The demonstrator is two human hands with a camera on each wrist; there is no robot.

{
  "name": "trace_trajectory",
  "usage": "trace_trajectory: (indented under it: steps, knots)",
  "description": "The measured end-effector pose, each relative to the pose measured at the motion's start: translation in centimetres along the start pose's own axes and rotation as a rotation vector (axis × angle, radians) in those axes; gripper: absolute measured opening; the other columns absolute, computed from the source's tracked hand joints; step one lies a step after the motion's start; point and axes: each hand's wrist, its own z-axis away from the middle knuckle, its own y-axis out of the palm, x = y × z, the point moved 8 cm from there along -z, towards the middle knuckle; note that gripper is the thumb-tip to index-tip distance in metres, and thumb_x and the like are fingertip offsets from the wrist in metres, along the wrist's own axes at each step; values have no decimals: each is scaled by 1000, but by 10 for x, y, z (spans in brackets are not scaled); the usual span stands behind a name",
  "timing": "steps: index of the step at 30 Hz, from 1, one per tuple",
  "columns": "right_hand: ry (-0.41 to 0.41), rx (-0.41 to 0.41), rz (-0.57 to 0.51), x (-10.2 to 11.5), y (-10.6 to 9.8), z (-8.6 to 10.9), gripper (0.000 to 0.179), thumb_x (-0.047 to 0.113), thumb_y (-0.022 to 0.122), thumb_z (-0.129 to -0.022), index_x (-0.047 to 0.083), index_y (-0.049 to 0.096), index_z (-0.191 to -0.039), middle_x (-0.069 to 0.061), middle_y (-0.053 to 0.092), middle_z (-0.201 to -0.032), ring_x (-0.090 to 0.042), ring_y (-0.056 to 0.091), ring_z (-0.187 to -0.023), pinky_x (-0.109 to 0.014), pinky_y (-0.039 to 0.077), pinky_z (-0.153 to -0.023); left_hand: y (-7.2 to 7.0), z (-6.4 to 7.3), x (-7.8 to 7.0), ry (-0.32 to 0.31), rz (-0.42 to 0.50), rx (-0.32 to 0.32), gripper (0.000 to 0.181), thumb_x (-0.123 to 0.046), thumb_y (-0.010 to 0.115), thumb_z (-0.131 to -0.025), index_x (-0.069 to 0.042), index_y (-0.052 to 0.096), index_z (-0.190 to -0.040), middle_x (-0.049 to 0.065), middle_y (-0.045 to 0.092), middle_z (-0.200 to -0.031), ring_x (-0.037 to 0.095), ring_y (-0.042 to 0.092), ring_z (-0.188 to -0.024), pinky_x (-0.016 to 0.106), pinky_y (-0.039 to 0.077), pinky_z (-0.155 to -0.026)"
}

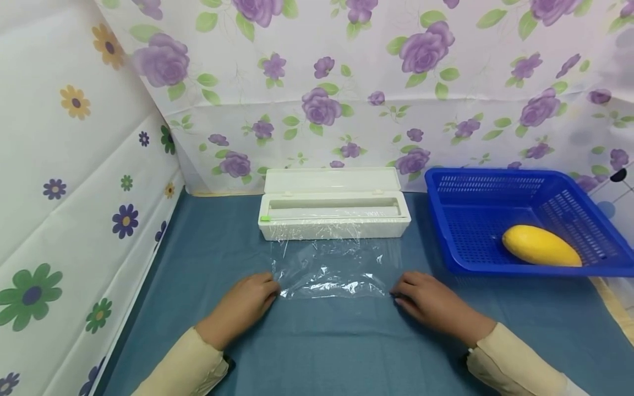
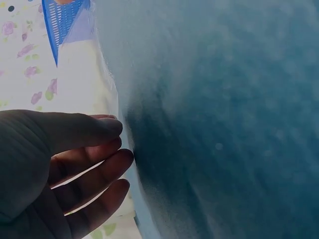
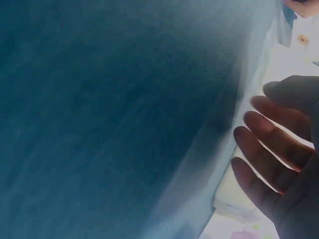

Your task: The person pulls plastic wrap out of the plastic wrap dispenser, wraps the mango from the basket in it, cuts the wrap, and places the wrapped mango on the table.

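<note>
A sheet of clear plastic wrap (image 1: 332, 269) runs out over the front of a white wrap box (image 1: 334, 229) toward me. My left hand (image 1: 250, 300) pinches its near left corner between thumb and index finger; in the left wrist view the other fingers of this hand (image 2: 75, 164) are loosely bent. At the near right corner, my right hand (image 1: 436, 302) holds the wrap with thumb and index fingertips close together. The right wrist view shows the remaining fingers (image 3: 259, 169) spread and slightly curved. The box lid (image 1: 332, 180) stands raised at the back.
A blue plastic basket (image 1: 446, 242) stands on the right with a yellow oval fruit (image 1: 540, 246) inside. A green slider (image 1: 265, 218) sits at the box's left front edge. Blue-grey cloth (image 1: 337, 352) covers the table, and flowered sheets (image 1: 297, 60) hang behind and at the left.
</note>
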Motion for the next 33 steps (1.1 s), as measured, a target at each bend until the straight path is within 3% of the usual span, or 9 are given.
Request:
trace_trajectory:
  steps: [12, 20, 27, 31, 33]
  knots:
    - [57, -160, -14, -13, -52, 16, 30, 11, 80, -84, 17, 73, -112, 6, 63, -107, -10, 62, -97, -39, 56, -83, 1, -3, 3, -11, -23, 9, 12, -8, 79, -84, -16, 71, -82, -5, 59, -79, 13, 60, -74, 35, 52, -70]
    - [60, -317, -1, -27, -92, 35, 33, 3, 76, -83, 19, 72, -112, 8, 63, -104, -4, 58, -91, -20, 49, -79, -1, -5, 3, -19, -15, -5, 10, -9, 79, -85, -15, 72, -84, -5, 60, -82, 13, 60, -76, 34, 52, -71]
    - [123, -422, 28, -70, -130, 55, 29, -5, 71, -81, 8, 74, -107, -4, 67, -100, -14, 56, -91, -24, 42, -81, -1, -6, 5, -30, -3, -5, 8, -10, 78, -86, -15, 72, -86, -5, 61, -82, 12, 60, -77, 34, 52, -72]
    - [226, -438, 60, -104, -141, 70, 28, -7, 72, -82, 5, 72, -108, -10, 65, -103, -22, 55, -95, -28, 37, -82, 0, -6, 6, -37, 2, -3, 8, -11, 78, -86, -16, 73, -86, -5, 62, -84, 12, 61, -78, 34, 53, -73]
    - [300, -419, 66, -120, -142, 77, 24, -4, 71, -86, 3, 71, -109, -15, 64, -106, -30, 55, -99, -37, 40, -84, 0, -6, 6, -43, -1, 5, 7, -12, 78, -87, -17, 73, -87, -6, 62, -84, 12, 61, -79, 33, 53, -73]
